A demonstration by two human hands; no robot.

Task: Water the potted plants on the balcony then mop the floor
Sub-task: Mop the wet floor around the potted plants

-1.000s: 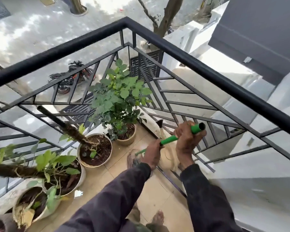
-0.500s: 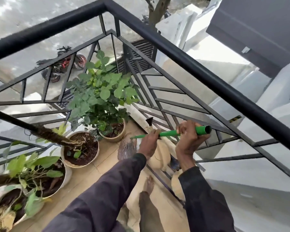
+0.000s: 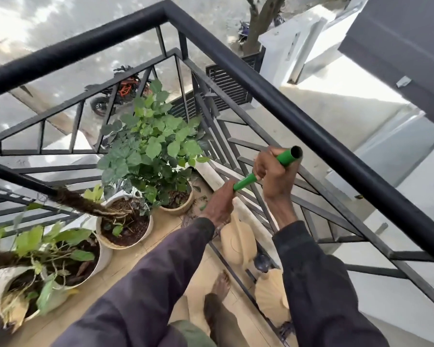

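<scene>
Both hands grip a green mop handle (image 3: 288, 157) that slants down toward the floor in the balcony corner. My right hand (image 3: 273, 174) holds it near its open top end, and my left hand (image 3: 219, 202) holds it lower down. The mop head (image 3: 189, 220) is mostly hidden behind my left hand, near the floor by the far pot. A leafy green potted plant (image 3: 150, 151) stands in the corner. Two more pots sit to its left: a middle pot (image 3: 125, 226) with a brown stem and a near white pot (image 3: 53, 259).
A black metal railing (image 3: 261, 81) encloses the corner on both sides. A tan watering can (image 3: 238, 239) stands on the tiled floor (image 3: 148, 249) against the right railing, with another tan object (image 3: 271, 294) nearer me. My bare foot (image 3: 219, 286) is on the tiles below.
The handle's top end has risen and tilted steeper, with both hands moving up along it. My view has shifted closer to the corner and my foot has stepped forward.
</scene>
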